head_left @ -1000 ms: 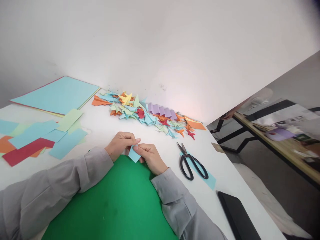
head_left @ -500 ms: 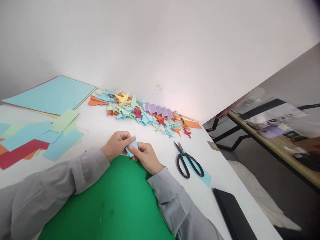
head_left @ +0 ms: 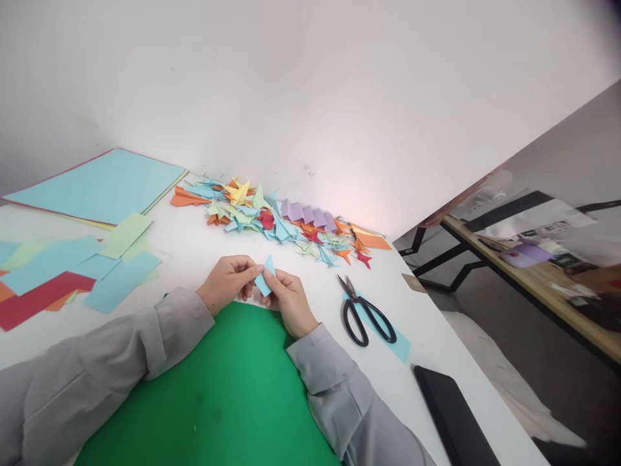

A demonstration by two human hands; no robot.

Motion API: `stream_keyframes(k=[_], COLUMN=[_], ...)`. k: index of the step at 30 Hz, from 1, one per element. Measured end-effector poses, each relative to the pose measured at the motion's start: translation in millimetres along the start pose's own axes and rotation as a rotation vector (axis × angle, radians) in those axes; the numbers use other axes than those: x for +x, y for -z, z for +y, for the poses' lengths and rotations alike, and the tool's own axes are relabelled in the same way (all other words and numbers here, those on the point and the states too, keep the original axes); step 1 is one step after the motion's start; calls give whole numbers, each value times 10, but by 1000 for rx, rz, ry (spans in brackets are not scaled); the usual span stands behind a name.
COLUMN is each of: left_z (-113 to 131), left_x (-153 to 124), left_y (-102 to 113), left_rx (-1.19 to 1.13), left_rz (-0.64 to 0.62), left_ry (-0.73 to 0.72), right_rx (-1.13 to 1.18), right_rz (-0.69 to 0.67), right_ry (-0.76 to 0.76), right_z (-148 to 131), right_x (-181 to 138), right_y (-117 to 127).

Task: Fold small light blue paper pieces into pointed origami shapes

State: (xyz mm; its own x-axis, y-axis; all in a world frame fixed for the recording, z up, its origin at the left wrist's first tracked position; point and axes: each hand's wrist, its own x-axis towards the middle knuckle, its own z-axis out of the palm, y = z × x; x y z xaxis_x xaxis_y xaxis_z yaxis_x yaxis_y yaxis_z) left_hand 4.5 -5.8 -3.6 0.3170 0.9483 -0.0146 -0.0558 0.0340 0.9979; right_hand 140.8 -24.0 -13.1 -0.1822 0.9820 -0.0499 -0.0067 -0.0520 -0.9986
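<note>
A small folded piece of light blue paper [head_left: 265, 279], pointed at the top, is held up between my two hands. My right hand [head_left: 291, 303] pinches it, with the thumb across its face and the fingers behind. On the other side, my left hand [head_left: 229, 282] has its thumb and curled fingers closed at the paper's left edge. Both hands are just above the near edge of a green mat [head_left: 213, 382]. Black-handled scissors [head_left: 361, 312] lie to the right, blades slightly apart, over a light blue paper strip [head_left: 400, 348].
Many folded paper shapes [head_left: 286, 228] are heaped along the wall. Loose coloured rectangles [head_left: 111, 285] and large blue sheets [head_left: 107, 184] lie at the left. A black flat object [head_left: 451, 414] rests near the white table's right edge. Beyond stands a wooden-topped table [head_left: 533, 285] holding assorted items.
The folded paper has turned more upright and shifted slightly up and right. My left thumb has moved off its face to its edge, while my right hand still grips it.
</note>
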Motion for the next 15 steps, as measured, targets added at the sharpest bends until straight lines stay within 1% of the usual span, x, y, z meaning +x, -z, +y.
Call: stream_keyframes(k=[3,8,11,13,15], left_z=[19,56,64,67,67], left_x=[-14,-46,-58,-58,-52], left_y=[-1,-1,2,1,-2], left_rx=[0,37,76,96,105], left_rz=[-57,-81,-135,-135,-121], left_ry=[5,42,17,14,33], right_rx=[11,40,43,52,66], right_rz=[20,20,32,59,114], right_ry=[-10,-19,-13,10,48], right_z=[10,20,34,48,59], right_x=[8,11,16,25,35], right_y=[-2,-1,4,8,11])
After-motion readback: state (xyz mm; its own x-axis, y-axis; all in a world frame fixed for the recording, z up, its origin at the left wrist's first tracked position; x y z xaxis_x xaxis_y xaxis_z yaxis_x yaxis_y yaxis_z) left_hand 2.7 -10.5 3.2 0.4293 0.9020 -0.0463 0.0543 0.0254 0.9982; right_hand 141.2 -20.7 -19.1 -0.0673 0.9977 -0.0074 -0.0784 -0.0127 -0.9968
